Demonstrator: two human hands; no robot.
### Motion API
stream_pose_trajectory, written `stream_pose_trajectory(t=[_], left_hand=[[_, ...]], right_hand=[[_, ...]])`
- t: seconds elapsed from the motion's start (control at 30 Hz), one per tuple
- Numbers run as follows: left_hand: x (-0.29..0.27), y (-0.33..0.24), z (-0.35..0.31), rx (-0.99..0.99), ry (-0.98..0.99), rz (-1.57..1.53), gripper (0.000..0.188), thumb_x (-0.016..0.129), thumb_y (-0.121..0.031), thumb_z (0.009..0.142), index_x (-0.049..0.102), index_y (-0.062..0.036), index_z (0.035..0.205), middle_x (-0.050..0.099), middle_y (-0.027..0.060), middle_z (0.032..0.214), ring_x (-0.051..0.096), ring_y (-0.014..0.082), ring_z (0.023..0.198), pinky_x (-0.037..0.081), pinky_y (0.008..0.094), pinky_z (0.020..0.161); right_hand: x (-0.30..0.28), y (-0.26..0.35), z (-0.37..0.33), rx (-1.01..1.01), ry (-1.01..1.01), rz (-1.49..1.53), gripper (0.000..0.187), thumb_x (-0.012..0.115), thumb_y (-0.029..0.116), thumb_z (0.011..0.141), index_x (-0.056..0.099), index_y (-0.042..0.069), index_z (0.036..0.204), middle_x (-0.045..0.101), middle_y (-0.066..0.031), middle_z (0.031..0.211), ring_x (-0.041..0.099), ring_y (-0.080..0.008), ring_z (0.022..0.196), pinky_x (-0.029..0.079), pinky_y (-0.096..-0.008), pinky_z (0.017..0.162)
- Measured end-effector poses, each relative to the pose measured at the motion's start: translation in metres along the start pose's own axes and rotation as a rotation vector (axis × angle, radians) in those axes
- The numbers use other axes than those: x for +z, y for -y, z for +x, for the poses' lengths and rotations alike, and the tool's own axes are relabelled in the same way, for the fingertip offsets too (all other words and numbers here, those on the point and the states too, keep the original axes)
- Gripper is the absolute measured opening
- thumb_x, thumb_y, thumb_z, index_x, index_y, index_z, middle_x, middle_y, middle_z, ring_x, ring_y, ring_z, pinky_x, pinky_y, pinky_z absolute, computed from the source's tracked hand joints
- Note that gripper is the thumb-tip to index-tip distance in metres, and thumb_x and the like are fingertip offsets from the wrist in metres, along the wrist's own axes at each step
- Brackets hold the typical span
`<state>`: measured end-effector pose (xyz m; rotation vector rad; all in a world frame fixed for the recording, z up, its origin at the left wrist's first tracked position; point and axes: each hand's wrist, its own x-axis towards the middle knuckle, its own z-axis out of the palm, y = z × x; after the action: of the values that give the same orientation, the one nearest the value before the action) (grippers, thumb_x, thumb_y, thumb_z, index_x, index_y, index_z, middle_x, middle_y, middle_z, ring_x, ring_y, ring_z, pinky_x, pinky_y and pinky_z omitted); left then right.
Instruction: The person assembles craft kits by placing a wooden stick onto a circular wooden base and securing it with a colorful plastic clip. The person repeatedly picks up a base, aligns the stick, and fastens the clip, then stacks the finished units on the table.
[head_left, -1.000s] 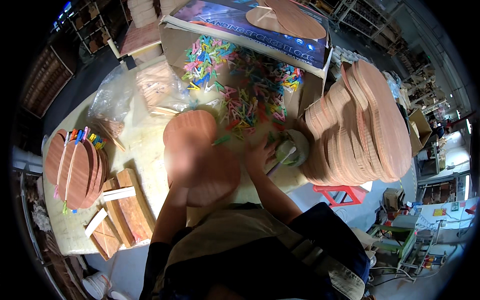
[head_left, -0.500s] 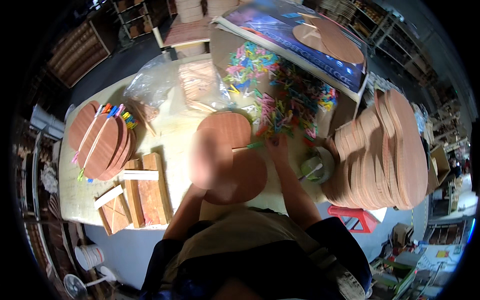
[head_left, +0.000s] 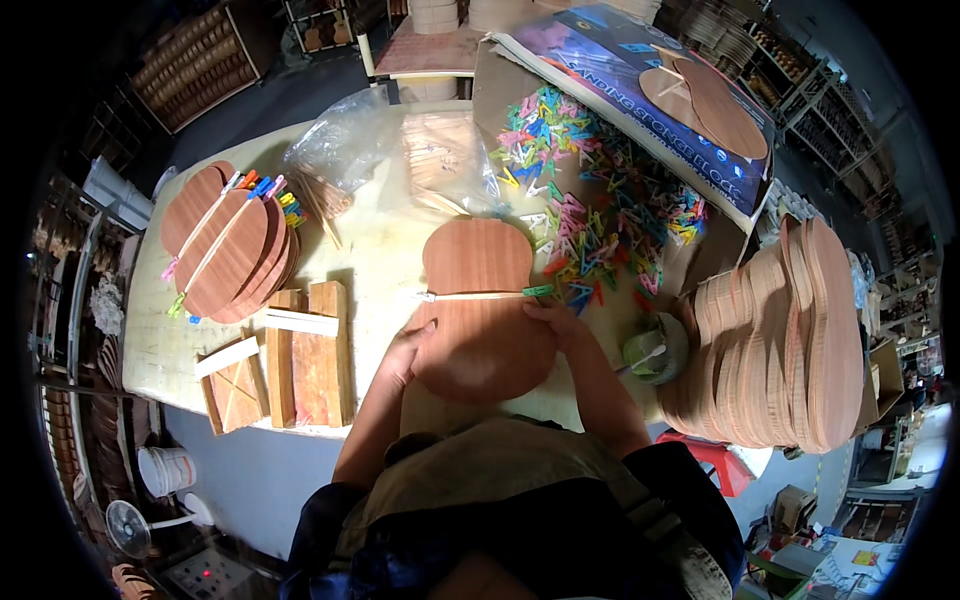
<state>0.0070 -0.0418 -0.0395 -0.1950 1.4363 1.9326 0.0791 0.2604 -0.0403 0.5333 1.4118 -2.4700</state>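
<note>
A thin, reddish-brown wooden guitar plate lies in front of me. Across its waist runs a pale wooden strip. A green clothespin grips the strip's right end, and a whitish clothespin sits at its left end. My left hand holds the plate's lower left edge, thumb on top and fingers partly hidden. Opposite it, my right hand holds the right edge just below the green clothespin, its thumb also over the face.
Loose colourful clothespins heap up behind the plate. Clipped plates overlap at left, near wooden jigs. A cup and tall plate stack stand right. Farther back are bagged strips and a large box.
My left hand has come from a blur over the plate to its left edge. The right hand has moved from beside the clothespin heap to the plate's right edge. The view has shifted.
</note>
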Motion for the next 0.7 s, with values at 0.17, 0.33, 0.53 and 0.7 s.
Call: stream_pose_trajectory(t=[0.17, 0.33, 0.53, 0.7], left_hand=[[-0.007, -0.006, 0.009, -0.182, 0.194, -0.259, 0.059, 0.062, -0.03, 0.086, 0.042, 0.0008, 0.132, 0.056, 0.0138, 0.123, 0.051, 0.0266, 0.116, 0.042, 0.0422, 0.097], [-0.031, 0.003, -0.008, -0.159, 0.179, -0.35, 0.051, 0.057, -0.029, 0.089, 0.045, -0.0015, 0.13, 0.055, 0.0145, 0.123, 0.054, 0.0278, 0.113, 0.043, 0.0423, 0.096], [-0.036, 0.004, -0.033, -0.048, 0.036, -0.289, 0.058, 0.068, -0.026, 0.082, 0.047, 0.0072, 0.124, 0.056, 0.0151, 0.12, 0.053, 0.0238, 0.11, 0.041, 0.0376, 0.097], [-0.025, 0.009, -0.026, -0.003, -0.056, -0.221, 0.052, 0.071, -0.023, 0.08, 0.052, 0.0053, 0.119, 0.06, 0.0128, 0.114, 0.055, 0.0217, 0.107, 0.042, 0.0356, 0.096]], right_hand=[[-0.003, 0.002, 0.005, 0.032, 0.084, 0.086, 0.027, 0.063, 0.018, 0.086, 0.057, 0.009, 0.111, 0.059, -0.0006, 0.104, 0.057, -0.0117, 0.097, 0.047, -0.0289, 0.083], [0.012, -0.01, 0.003, 0.098, 0.1, 0.057, 0.016, 0.059, 0.018, 0.09, 0.059, 0.009, 0.104, 0.061, 0.0004, 0.098, 0.058, -0.0098, 0.093, 0.047, -0.0281, 0.081], [0.035, -0.037, -0.002, 0.102, 0.043, 0.071, 0.015, 0.057, 0.025, 0.091, 0.06, 0.011, 0.099, 0.058, 0.0036, 0.094, 0.053, -0.0072, 0.088, 0.044, -0.0267, 0.08], [0.045, -0.014, -0.013, -0.134, -0.211, -0.305, 0.024, 0.054, 0.031, 0.093, 0.059, 0.007, 0.094, 0.052, 0.0031, 0.083, 0.047, -0.0061, 0.079, 0.041, -0.0267, 0.071]])
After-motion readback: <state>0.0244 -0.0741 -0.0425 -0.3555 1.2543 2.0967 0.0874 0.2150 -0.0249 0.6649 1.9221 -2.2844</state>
